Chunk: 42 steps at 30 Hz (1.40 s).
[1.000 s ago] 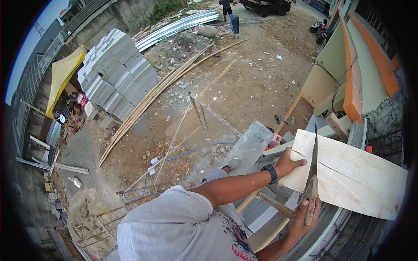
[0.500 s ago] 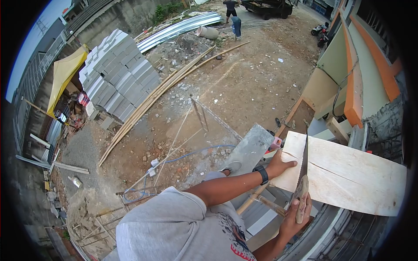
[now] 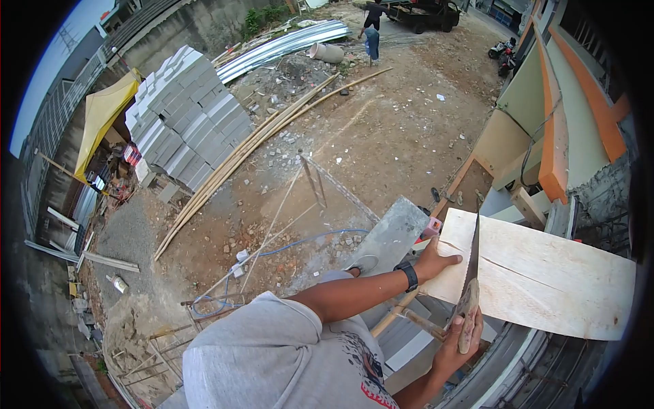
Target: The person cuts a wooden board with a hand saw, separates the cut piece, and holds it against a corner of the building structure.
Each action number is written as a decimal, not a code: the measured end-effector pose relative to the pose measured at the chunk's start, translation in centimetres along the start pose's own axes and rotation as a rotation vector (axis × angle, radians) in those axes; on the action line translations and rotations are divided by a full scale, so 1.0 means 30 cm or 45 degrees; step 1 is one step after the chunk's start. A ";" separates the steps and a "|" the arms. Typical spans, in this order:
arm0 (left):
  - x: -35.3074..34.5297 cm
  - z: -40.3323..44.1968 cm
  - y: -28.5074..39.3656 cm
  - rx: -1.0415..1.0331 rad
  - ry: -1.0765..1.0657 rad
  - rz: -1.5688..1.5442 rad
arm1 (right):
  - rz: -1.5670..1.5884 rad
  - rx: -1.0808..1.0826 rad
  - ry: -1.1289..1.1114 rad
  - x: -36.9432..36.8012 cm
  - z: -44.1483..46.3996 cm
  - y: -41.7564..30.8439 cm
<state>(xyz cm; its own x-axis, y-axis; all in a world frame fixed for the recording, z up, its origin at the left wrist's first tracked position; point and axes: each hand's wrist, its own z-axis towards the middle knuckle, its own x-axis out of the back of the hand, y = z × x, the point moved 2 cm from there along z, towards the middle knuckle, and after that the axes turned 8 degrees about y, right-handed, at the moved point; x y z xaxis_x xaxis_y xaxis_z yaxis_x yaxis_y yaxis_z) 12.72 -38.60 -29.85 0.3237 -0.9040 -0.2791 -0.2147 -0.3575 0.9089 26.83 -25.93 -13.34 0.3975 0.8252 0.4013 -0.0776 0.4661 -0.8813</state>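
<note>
A wide pale wooden board (image 3: 545, 273) lies at the right, with a dark crack running along its grain. My left hand (image 3: 436, 262), with a black watch on the wrist, grips the board's near left end, thumb on top and fingers hidden underneath. In my right hand (image 3: 463, 337) is the worn wooden handle of a handsaw (image 3: 474, 255). Its dark blade crosses the board just right of my left thumb, toothed edge facing left. How deep the blade sits in the wood, I cannot tell.
A grey metal plank (image 3: 398, 228) and a thin scaffold frame (image 3: 334, 184) are beside me, high above the ground. Below lie bamboo poles (image 3: 252, 150), stacked grey blocks (image 3: 191, 119) and a blue hose (image 3: 293, 250). A person (image 3: 372, 31) stands near a truck (image 3: 426, 15).
My right hand and the saw have shifted slightly left and towards me. My left hand keeps its hold on the board. The distant person by the truck has changed posture and position.
</note>
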 end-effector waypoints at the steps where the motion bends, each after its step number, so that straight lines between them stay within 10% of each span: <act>1: 0.001 -0.001 0.004 0.014 -0.012 0.001 | 0.011 -0.036 -0.010 0.002 -0.001 0.008; 42: -0.069 0.003 0.021 0.075 -0.166 -0.263 | -0.225 0.149 -0.068 -0.016 -0.047 -0.017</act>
<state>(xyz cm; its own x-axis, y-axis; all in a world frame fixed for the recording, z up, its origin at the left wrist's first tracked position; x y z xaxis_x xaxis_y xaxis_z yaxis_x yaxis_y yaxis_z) 11.83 -36.96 -28.74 0.2458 -0.8316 -0.4979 -0.2112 -0.5473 0.8098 27.99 -27.01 -13.43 0.3659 0.7417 0.5621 -0.1181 0.6361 -0.7625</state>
